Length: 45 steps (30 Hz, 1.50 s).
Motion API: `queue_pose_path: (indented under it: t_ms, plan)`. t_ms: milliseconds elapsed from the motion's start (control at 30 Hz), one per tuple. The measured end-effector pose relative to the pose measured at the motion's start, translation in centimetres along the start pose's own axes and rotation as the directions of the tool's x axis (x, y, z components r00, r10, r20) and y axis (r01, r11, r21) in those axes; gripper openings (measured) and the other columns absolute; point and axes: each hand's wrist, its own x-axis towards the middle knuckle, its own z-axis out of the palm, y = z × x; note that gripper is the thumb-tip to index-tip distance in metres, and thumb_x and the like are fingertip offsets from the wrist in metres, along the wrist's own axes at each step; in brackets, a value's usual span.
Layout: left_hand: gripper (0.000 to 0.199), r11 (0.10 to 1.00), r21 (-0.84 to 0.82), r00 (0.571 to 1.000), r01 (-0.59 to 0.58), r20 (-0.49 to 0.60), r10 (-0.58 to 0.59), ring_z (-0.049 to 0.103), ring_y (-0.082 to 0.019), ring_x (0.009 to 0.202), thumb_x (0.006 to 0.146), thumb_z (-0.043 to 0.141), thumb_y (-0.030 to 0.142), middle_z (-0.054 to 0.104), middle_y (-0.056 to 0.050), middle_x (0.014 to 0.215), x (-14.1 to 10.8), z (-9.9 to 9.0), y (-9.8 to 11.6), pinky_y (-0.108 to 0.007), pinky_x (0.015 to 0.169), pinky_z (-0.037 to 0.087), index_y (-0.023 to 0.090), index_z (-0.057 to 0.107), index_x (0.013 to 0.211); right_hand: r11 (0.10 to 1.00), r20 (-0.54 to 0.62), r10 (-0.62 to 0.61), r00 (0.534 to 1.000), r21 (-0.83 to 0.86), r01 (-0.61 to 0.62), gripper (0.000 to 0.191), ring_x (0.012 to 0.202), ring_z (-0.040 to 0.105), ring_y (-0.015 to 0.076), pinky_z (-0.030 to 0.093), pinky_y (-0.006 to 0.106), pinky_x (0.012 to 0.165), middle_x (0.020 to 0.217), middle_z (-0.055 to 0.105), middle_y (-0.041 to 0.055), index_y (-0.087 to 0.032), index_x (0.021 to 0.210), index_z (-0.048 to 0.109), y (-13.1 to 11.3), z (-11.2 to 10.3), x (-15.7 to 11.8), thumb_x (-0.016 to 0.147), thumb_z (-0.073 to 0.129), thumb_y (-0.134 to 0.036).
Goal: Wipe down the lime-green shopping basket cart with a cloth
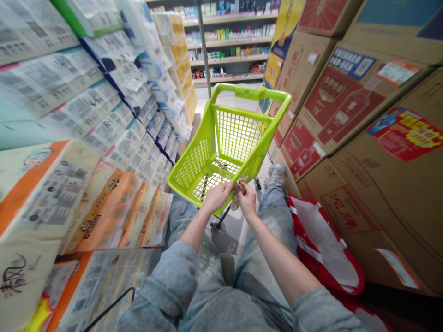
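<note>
Both our left hand and right hand pinched ruffled cloth, fingertips closed — soft, light, we judged, best gripped by edges.

We observe one small, pale item, bumpy and bunched in texture, finer detail unclear. It hangs from the fingertips of the left hand and right hand, at the near rim of the green cart.
</note>
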Motion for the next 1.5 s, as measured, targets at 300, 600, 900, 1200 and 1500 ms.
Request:
queue_pose_path:
  t_ms: [300,600,900,1200,1500]
  plan:
    - [0.078,0.995,-0.063,0.997,0.078,0.009,-0.078,0.061,-0.023,0.091,0.089,-0.002,0.058,0.069,-0.010,0.091,0.1,-0.2,-0.4,-0.028,0.074,0.041,0.018,0.065,0.089,0.946,0.279,0.149,0.949,0.239,-0.219,0.030,0.070,0.060,0.0169,0.049,0.029,0.068,0.080,0.069,0.0027,-0.016,0.089,0.065,0.8,-1.1,0.3,0.070,0.058,-0.038]
    - [0.074,0.993,-0.049,0.994,0.103,-0.016,-0.104,0.061,-0.025,0.097,0.090,0.004,0.057,0.069,-0.013,0.097,-0.1,0.1,0.3,-0.029,0.079,0.042,0.016,0.065,0.091,0.999,0.102,0.033,0.994,0.003,-0.034,0.028,0.067,0.058,0.0172,0.047,0.028,0.064,0.080,0.068,0.0042,-0.017,0.088,0.066,0.1,-0.8,-1.8,0.072,0.057,-0.038]
    - [0.074,1.000,0.001,0.999,0.026,-0.033,-0.026,0.061,-0.025,0.097,0.091,0.003,0.055,0.068,-0.015,0.098,0.0,0.4,0.1,-0.030,0.083,0.042,0.014,0.064,0.092,0.998,0.056,-0.030,0.998,-0.054,0.033,0.025,0.085,0.062,0.0210,0.048,0.034,0.082,0.092,0.070,0.0075,-0.018,0.089,0.067,-0.1,0.6,-2.4,0.074,0.049,-0.027]
    - [0.078,0.994,-0.092,0.996,0.063,-0.057,-0.069,0.060,-0.025,0.101,0.090,0.001,0.057,0.068,-0.013,0.102,0.3,-0.2,-0.3,-0.030,0.083,0.042,0.015,0.066,0.098,0.995,0.248,-0.048,0.968,-0.076,0.068,0.023,0.077,0.063,0.0201,0.049,0.032,0.074,0.085,0.071,0.0044,-0.020,0.084,0.069,-0.9,-0.3,-1.0,0.068,0.053,-0.025]
    - [0.065,0.976,0.212,0.995,-0.058,-0.069,0.074,0.061,-0.021,0.097,0.092,0.008,0.053,0.066,-0.008,0.106,-2.0,-1.4,-0.9,-0.029,0.081,0.043,0.020,0.063,0.103,0.997,0.274,0.068,0.959,0.002,-0.071,0.021,0.058,0.051,0.0132,0.042,0.025,0.059,0.065,0.061,-0.0010,-0.018,0.076,0.062,1.6,-1.4,-1.2,0.063,0.054,-0.032]
